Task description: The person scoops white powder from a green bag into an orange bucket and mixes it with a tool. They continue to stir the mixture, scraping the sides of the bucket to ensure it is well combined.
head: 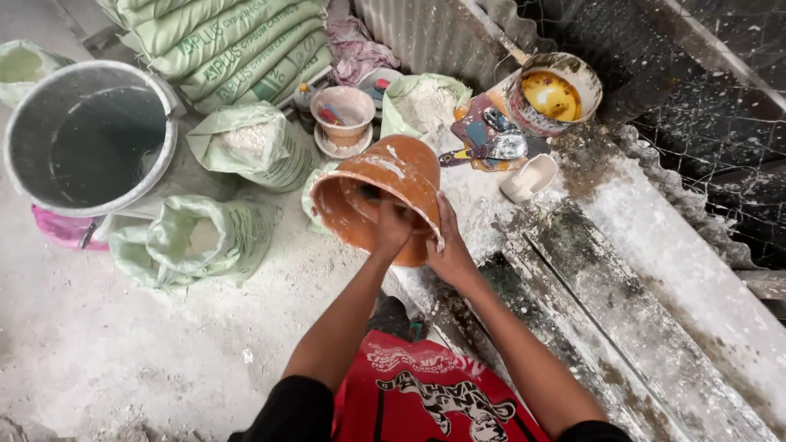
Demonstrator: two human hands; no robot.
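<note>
Plaster-casting workshop: stacked gypsum sacks (pixel 237 45), open powder bags (pixel 201 237), white-dusted floor (pixel 98 344).

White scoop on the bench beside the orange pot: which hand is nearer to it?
Right. The right hand grips the orange pot's outer wall on the side facing the white scoop; the left hand reaches into the pot's mouth, farther away.

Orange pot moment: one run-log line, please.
left hand: inside orange pot | right hand: grips pot's outer wall | pot tilted, mouth toward person | powder sacks beside
</note>
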